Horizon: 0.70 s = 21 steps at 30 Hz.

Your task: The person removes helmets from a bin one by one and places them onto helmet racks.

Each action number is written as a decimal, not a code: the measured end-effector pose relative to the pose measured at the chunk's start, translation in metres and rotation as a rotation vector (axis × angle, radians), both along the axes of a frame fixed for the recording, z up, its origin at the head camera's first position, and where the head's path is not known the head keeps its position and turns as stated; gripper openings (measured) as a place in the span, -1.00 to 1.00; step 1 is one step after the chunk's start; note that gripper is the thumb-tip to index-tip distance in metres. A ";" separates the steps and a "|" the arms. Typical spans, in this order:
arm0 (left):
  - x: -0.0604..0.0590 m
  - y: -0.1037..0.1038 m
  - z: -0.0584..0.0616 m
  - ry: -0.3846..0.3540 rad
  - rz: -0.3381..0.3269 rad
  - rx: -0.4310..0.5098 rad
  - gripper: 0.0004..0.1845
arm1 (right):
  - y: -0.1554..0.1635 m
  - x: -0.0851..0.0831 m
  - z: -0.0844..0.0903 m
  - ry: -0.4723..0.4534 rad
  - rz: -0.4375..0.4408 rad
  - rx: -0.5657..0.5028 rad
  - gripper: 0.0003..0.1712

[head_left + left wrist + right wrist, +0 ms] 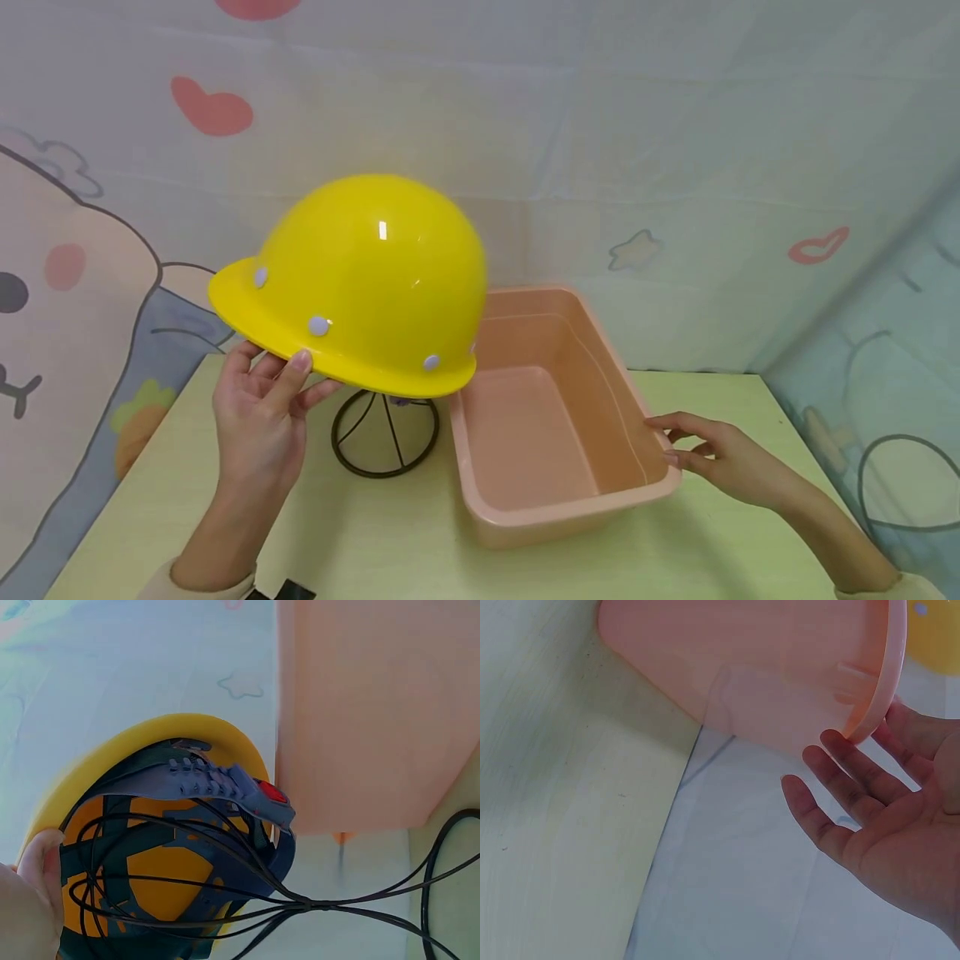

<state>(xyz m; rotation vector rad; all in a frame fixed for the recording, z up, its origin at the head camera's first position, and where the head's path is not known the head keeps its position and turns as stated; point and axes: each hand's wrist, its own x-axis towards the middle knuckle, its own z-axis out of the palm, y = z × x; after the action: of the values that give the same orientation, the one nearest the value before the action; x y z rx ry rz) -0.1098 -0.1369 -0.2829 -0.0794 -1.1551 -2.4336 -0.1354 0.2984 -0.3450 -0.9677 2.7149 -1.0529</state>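
A yellow hard hat (375, 283) is over a black wire stand (386, 475), whose round base shows on the table. My left hand (266, 408) pinches the hat's brim at its left front, thumb toward me. The left wrist view looks up into the hat: its dark strap harness (202, 780) shows, with the stand's wires (300, 906) running up inside. To the right, a pink plastic basin (472, 467) is tilted, its opening facing me. My right hand (720, 458) pinches the basin's right rim; in the right wrist view the other fingers (847, 787) spread loosely below it.
The pale table (375, 550) has its far edge against a printed cloth backdrop (712, 150). Another cloth panel (907, 350) hangs along the right side. A small black object (292, 590) sits by my left sleeve at the bottom edge.
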 end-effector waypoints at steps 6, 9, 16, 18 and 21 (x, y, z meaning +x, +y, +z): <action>-0.001 -0.004 -0.005 0.031 -0.002 0.037 -0.64 | 0.000 0.000 0.000 0.004 -0.007 0.003 -0.58; -0.001 -0.006 -0.007 0.049 -0.013 0.063 -0.65 | 0.000 0.000 0.000 0.005 -0.008 0.005 -0.57; -0.001 -0.011 -0.012 0.073 -0.020 0.138 -0.67 | 0.000 0.001 0.000 -0.005 -0.016 0.009 -0.57; -0.001 -0.012 -0.014 0.079 -0.029 0.144 -0.67 | 0.000 0.001 0.000 -0.005 -0.018 0.009 -0.58; -0.002 -0.014 -0.018 0.085 -0.051 0.148 -0.66 | 0.000 0.001 0.000 -0.010 -0.021 0.007 -0.58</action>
<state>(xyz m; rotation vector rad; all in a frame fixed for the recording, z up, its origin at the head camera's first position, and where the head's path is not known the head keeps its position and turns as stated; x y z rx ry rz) -0.1117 -0.1507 -0.3008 -0.1668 -0.9443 -2.5263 -0.1346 0.2987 -0.3448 -0.9326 2.7245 -1.0483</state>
